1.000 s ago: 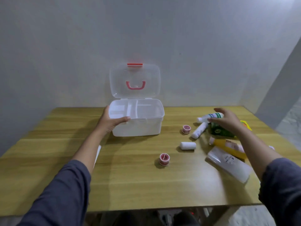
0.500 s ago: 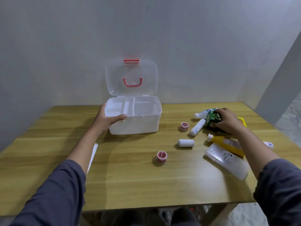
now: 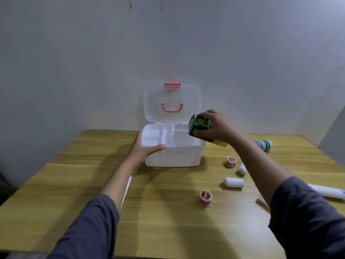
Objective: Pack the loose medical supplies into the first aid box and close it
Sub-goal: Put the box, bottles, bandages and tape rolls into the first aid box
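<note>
The white first aid box stands open on the wooden table, its clear lid with red handle upright against the wall. A divided white tray fills the top of the box. My left hand grips the box's front left corner. My right hand holds a green and yellow carton in the air over the box's right rim. Loose on the table to the right lie two red tape rolls, a white gauze roll and a green-striped white bottle.
Another white roll is partly hidden by my right forearm. A long white tube lies at the right edge. A flat white item peeks out under my left forearm. The wall stands close behind the box.
My right hand closed on the green carton among the supplies at the right, lifted it and carried it left to the box. My left hand stayed on the box.
</note>
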A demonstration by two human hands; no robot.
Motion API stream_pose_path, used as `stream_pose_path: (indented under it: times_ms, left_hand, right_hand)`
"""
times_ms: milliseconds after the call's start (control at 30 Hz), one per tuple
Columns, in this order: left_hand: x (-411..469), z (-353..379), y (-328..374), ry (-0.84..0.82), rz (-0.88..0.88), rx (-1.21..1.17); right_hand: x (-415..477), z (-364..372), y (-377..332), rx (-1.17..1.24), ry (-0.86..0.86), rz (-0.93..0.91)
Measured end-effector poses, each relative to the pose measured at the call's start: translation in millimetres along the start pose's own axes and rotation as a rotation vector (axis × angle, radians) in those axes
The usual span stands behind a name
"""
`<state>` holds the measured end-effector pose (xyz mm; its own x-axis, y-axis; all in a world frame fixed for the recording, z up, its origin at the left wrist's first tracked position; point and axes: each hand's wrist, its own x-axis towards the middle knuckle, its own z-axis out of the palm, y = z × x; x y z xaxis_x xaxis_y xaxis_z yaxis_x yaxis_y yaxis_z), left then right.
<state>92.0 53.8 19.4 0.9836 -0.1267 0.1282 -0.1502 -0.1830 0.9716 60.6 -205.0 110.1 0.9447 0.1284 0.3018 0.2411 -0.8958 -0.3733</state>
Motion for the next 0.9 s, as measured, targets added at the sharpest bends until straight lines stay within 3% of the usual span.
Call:
stream_pose_path:
  times_ms: [233,433,700,900]
  left_hand:
    - [-3.2,10.6,2.4,-0.004,0.028,-0.013]
    - [-3.6,9.6,0.8,0.013,0.041,0.001]
    - [-4.6,8.4,1.8,0.003,0.038,0.006]
    - [-5.2,8.8,1.8,0.012,0.038,0.021]
  right_hand:
    - [34.0,13.3,-13.0,-0.327,-0.177,-0.092]
    - [48.7,35.2,-23.0,-0.457,-0.228,-0.179]
    - [50.4,7.0,-10.7,-0.493,-0.272,-0.087]
    - [44.4,13.3,-2.0,-0.286,-0.231,-0.067]
